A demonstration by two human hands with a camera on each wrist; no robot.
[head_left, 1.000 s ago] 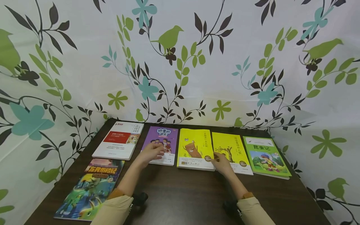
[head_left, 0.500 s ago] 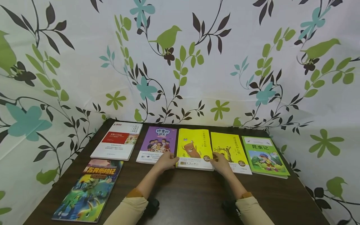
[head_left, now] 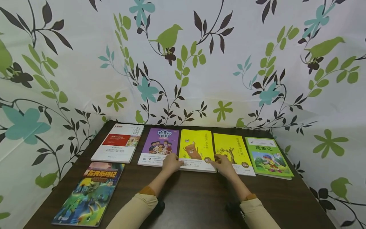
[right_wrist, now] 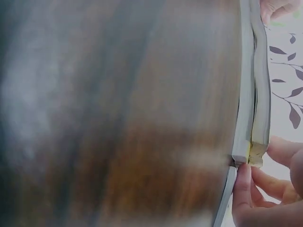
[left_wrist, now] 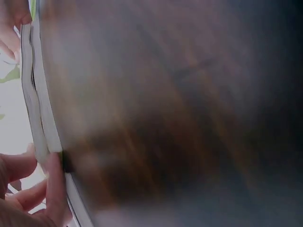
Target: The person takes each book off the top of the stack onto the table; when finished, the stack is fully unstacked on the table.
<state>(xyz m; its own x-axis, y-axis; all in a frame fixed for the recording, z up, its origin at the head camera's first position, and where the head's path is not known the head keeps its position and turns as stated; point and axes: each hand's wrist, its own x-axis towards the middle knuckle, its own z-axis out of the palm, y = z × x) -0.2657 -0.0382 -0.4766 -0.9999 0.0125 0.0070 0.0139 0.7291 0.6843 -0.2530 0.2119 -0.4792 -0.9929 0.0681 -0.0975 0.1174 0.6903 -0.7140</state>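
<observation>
A yellow book with a brown bear on its cover (head_left: 196,144) lies flat in the middle of the row. My left hand (head_left: 171,163) holds its near left corner, fingers bent at the side. At the near right corner, my right hand (head_left: 224,166) grips with thumb and fingers. Both wrist views show two layers of pages, the upper page edge (right_wrist: 261,90) slightly wavy above a paler lower one (right_wrist: 244,109). A purple book (head_left: 160,146) lies left of my left hand, partly covered by it. Beside my right hand lies another yellow book with a tree (head_left: 228,143).
A green book (head_left: 268,157) ends the row on the right. At the left lie a white and red book (head_left: 117,146) and, nearer, a dinosaur book (head_left: 85,197). The dark wooden table (head_left: 194,200) meets a leaf-patterned cloth (head_left: 183,105) behind.
My left hand has moved right, from over the purple book to the left corner of the bear book. My right hand has stayed at the right corner.
</observation>
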